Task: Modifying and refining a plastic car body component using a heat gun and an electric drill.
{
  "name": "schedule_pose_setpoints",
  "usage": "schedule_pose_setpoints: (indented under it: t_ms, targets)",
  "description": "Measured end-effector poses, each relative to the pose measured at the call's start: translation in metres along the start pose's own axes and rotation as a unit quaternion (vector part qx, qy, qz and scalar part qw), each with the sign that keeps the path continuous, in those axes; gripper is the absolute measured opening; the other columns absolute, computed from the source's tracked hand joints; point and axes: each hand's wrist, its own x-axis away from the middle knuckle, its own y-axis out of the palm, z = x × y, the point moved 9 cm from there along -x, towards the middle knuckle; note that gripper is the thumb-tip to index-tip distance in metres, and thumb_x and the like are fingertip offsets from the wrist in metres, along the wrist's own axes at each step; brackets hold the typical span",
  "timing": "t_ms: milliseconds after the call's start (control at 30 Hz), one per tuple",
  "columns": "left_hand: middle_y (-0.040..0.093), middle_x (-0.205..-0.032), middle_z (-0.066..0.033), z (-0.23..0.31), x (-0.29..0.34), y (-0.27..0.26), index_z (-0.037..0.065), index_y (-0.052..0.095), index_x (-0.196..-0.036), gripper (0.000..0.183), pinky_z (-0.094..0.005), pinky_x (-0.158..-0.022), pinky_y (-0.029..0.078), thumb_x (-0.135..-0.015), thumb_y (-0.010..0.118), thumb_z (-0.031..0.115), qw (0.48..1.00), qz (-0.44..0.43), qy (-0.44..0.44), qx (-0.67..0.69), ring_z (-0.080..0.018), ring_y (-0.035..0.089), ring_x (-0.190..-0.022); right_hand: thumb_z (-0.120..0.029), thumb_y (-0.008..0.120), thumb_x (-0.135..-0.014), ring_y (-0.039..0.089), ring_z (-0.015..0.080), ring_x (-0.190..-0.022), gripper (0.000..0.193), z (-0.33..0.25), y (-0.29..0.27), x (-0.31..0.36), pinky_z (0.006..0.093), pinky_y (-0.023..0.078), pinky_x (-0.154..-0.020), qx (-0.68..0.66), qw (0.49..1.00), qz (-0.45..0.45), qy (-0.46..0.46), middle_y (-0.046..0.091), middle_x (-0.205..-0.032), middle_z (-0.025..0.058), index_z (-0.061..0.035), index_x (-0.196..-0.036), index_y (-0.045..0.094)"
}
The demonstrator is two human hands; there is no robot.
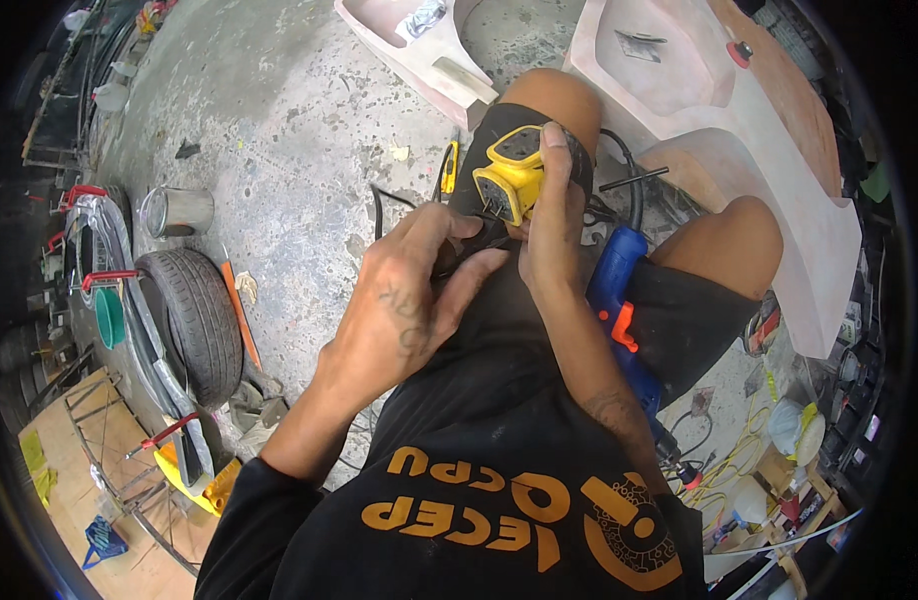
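My right hand [554, 220] is closed around a yellow-and-black block [519, 180] that looks like an extension socket, its dark end face tilted toward me. My left hand [394, 290] pinches a small black piece [491, 232], apparently a plug, just below that face. Thin metal prongs show there; whether they have entered the block I cannot tell. A blue power drill [619, 270] with an orange trigger lies across my lap, partly under my right forearm. Beyond my left fingers, a yellow-and-black utility knife [449, 167] rests on the floor.
Large pale moulded panels [669, 110] stand ahead and to the right. At left are a tyre [194, 325], a metal can [179, 212] and a long curved piece with red clamps [109, 275]. Black cable [634, 175] runs by my knees; yellow cord [734, 460] lies at lower right.
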Motion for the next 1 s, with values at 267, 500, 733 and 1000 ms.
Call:
schedule_pose_setpoints:
  t_ms: [267, 500, 733, 1000]
  targets:
    - [0.067, -0.075, -0.0107, -0.046, 0.013, 0.024, -0.004, 0.065, -0.096, 0.016, -0.0320, -0.057, 0.048, -0.094, 0.074, 0.009, 0.956, -0.058, -0.217, 0.187, -0.0110, 0.057, -0.061, -0.065, 0.055, -0.097, 0.064, 0.0098, -0.066, 0.059, 0.001, 0.002, 0.003, 0.0220, 0.045, -0.049, 0.003, 1.000, 0.001, 0.004, 0.067, -0.091, 0.0041, -0.0074, -0.110, 0.063]
    - [0.059, -0.066, -0.0250, -0.022, 0.009, 0.018, -0.005, 0.064, -0.085, 0.021, -0.0416, -0.053, 0.044, -0.096, 0.069, 0.011, 0.993, -0.025, -0.110, 0.042, -0.0389, 0.057, -0.055, -0.064, 0.054, -0.098, 0.063, 0.0095, -0.064, 0.056, -0.003, 0.005, 0.004, 0.0223, 0.044, -0.046, -0.050, 0.999, -0.004, 0.007, 0.065, -0.087, 0.0022, -0.0098, -0.110, 0.060]
    - [0.057, -0.062, -0.0213, -0.024, -0.001, 0.014, -0.007, 0.071, -0.099, 0.022, -0.0360, -0.050, 0.040, -0.096, 0.071, 0.015, 0.989, -0.113, -0.096, 0.009, -0.0191, 0.047, -0.048, -0.062, 0.054, -0.098, 0.062, 0.0083, -0.061, 0.052, -0.003, 0.003, 0.000, 0.0218, 0.040, -0.043, -0.034, 0.999, -0.008, -0.019, 0.064, -0.085, 0.0011, -0.0115, -0.107, 0.060]
    - [0.055, -0.060, -0.0078, -0.033, -0.020, 0.008, -0.005, 0.073, -0.093, 0.025, -0.0328, -0.052, 0.038, -0.097, 0.072, 0.019, 0.974, -0.201, -0.097, 0.036, -0.0100, 0.045, -0.055, -0.063, 0.054, -0.097, 0.057, 0.0074, -0.056, 0.052, 0.000, 0.001, 0.001, 0.0208, 0.034, -0.042, -0.016, 1.000, -0.016, 0.010, 0.062, -0.078, 0.0000, -0.0121, -0.099, 0.062]
